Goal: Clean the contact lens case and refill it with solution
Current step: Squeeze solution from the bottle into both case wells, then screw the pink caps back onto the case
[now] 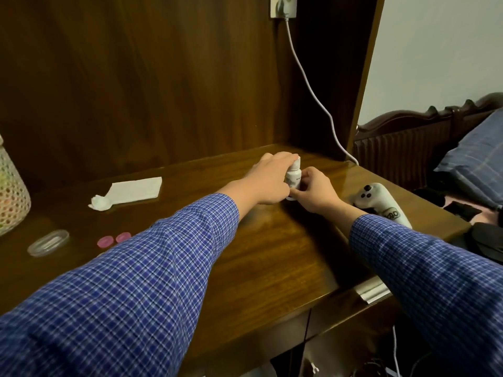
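Note:
A small white solution bottle (294, 177) stands upright on the wooden desk (272, 254), far centre. My left hand (268, 180) wraps its upper part from the left, fingers over the cap. My right hand (313, 190) pinches its lower body from the right. Two pink lens-case caps (113, 240) lie at the left, close to my left sleeve. A clear oval lid or dish (48, 242) lies further left. The rest of the lens case is hidden behind my left forearm.
A folded white tissue (136, 190) and a crumpled wad (100, 204) lie at the back left. A mesh-patterned container (11, 197) stands at the left edge. A white controller (381, 204) rests near the desk's right edge. A white cable (313, 91) hangs from a wall socket.

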{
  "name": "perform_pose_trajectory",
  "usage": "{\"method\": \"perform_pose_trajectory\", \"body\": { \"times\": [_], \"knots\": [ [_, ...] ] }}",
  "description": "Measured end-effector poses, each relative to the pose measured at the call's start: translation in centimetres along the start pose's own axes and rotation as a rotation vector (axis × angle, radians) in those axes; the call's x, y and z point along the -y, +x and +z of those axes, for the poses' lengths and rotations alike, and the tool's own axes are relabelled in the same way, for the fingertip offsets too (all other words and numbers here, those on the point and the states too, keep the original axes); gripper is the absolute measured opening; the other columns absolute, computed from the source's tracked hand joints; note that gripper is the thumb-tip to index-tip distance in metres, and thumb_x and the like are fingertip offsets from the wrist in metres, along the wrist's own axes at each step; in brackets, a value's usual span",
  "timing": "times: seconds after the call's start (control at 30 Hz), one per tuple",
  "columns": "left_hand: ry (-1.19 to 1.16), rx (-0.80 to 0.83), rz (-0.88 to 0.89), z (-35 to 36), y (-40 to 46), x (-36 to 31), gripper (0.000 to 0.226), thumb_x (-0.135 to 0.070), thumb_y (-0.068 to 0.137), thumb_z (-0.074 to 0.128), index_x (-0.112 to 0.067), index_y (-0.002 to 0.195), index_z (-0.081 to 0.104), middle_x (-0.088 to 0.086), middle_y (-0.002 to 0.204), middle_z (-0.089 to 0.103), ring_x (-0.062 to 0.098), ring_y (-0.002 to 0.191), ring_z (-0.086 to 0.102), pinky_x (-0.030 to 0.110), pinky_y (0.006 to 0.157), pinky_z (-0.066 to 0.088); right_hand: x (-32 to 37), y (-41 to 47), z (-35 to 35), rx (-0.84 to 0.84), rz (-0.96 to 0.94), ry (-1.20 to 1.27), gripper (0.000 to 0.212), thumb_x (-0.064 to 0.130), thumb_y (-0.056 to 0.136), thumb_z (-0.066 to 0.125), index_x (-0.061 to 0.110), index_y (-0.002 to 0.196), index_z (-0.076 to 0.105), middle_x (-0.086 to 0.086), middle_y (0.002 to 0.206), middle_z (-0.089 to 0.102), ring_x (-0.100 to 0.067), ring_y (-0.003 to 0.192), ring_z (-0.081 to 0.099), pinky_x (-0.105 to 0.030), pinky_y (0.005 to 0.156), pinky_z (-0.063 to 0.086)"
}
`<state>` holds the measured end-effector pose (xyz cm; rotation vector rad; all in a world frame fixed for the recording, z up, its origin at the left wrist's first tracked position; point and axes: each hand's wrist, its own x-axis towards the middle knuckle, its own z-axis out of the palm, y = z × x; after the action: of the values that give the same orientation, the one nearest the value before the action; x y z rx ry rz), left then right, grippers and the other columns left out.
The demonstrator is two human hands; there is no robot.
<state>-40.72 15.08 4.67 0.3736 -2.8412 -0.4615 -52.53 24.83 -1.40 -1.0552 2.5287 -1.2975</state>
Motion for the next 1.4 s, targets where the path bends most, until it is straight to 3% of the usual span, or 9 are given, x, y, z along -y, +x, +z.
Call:
{"method": "perform_pose_trajectory", "body": {
  "times": [0.2,0.27,0.37,0.53,0.73,0.9,1.03,1.17,1.4],
  "knots": [
    [-0.030,-0.033,-0.039,-1.1,-1.4,0.7,0.091,-0.004,0.091,0.063,-0.021,0.166,0.014,0.002,0.173,0.010,0.033,0.159,0.008,0.052,0.123,0.025,-0.5,0.0,0.0,0.011,0.071,-0.032,0.071,0.023,0.084,0.084,0.013,0.141,0.044,-0.007,0.139,0.058,-0.022,0.119,0.059,-0.032,0.091,0.050],
    [-0.074,-0.124,-0.067,-2.4,-2.9,1.4,0.085,-0.006,0.092,0.063,-0.020,0.164,0.021,0.003,0.171,0.016,0.032,0.157,0.015,0.048,0.122,0.028,-0.4,-1.1,-0.5,-0.076,0.113,0.021,0.074,0.015,0.083,0.083,0.015,0.144,0.040,-0.007,0.143,0.055,-0.025,0.131,0.055,-0.038,0.101,0.050],
    [-0.137,-0.272,-0.058,-5.2,-6.6,3.7,0.063,-0.010,0.095,0.063,-0.020,0.154,0.042,0.003,0.159,0.035,0.022,0.144,0.038,0.033,0.110,0.037,0.7,-3.8,0.0,-0.227,-0.051,0.051,0.056,0.010,0.084,0.079,0.027,0.128,0.049,0.005,0.124,0.059,-0.017,0.117,0.059,-0.039,0.099,0.053],
    [-0.155,-0.412,-0.147,-9.4,-14.7,9.5,0.055,-0.013,0.096,0.066,-0.026,0.147,0.049,-0.004,0.143,0.048,0.006,0.106,0.056,0.018,0.082,0.051,7.1,-6.3,5.8,0.023,-0.312,0.135,0.034,0.005,0.089,0.072,0.027,0.109,0.053,0.013,0.103,0.061,-0.001,0.092,0.062,-0.010,0.072,0.050],
    [-0.155,-0.531,-0.385,-11.7,-22.9,17.0,0.060,-0.011,0.094,0.069,-0.023,0.147,0.044,-0.009,0.119,0.055,0.009,0.088,0.065,0.017,0.073,0.050,15.0,-5.5,14.7,0.393,-0.424,0.107,0.033,0.006,0.090,0.073,0.026,0.110,0.058,0.008,0.106,0.065,-0.009,0.094,0.068,-0.018,0.071,0.057],
    [-0.178,-0.432,-0.448,-9.8,-27.6,20.9,0.049,-0.018,0.092,0.071,-0.034,0.130,0.047,-0.018,0.107,0.057,0.005,0.081,0.065,0.015,0.067,0.047,19.1,-4.9,19.4,0.581,-0.470,-0.001,0.039,0.006,0.085,0.079,0.026,0.112,0.059,0.007,0.109,0.065,-0.011,0.089,0.070,-0.023,0.072,0.062],
    [-0.199,-0.332,-0.431,-7.5,-29.8,22.1,0.060,-0.023,0.087,0.078,-0.039,0.127,0.036,-0.017,0.106,0.056,-0.003,0.088,0.061,0.017,0.067,0.049,20.4,-3.9,20.0,0.815,-0.491,-0.082,0.050,0.003,0.083,0.079,0.030,0.119,0.057,0.009,0.114,0.062,-0.010,0.096,0.069,-0.020,0.070,0.060],
    [-0.198,-0.232,-0.383,-6.3,-30.0,22.1,0.067,-0.031,0.082,0.081,-0.043,0.126,0.031,-0.019,0.107,0.055,-0.003,0.092,0.058,0.022,0.069,0.055,20.5,-3.3,20.5,0.872,-0.507,-0.065,0.051,0.008,0.081,0.083,0.027,0.122,0.059,0.007,0.113,0.067,-0.010,0.095,0.068,-0.022,0.073,0.058],
    [-0.136,-0.276,-0.388,-5.6,-29.2,21.7,0.065,-0.040,0.080,0.083,-0.047,0.114,0.029,-0.019,0.100,0.056,-0.010,0.085,0.059,0.021,0.061,0.052,20.1,-3.7,21.6,0.837,-0.548,0.017,0.042,0.012,0.081,0.085,0.026,0.114,0.064,0.007,0.100,0.073,-0.001,0.084,0.069,-0.015,0.071,0.056]
  ]
}}
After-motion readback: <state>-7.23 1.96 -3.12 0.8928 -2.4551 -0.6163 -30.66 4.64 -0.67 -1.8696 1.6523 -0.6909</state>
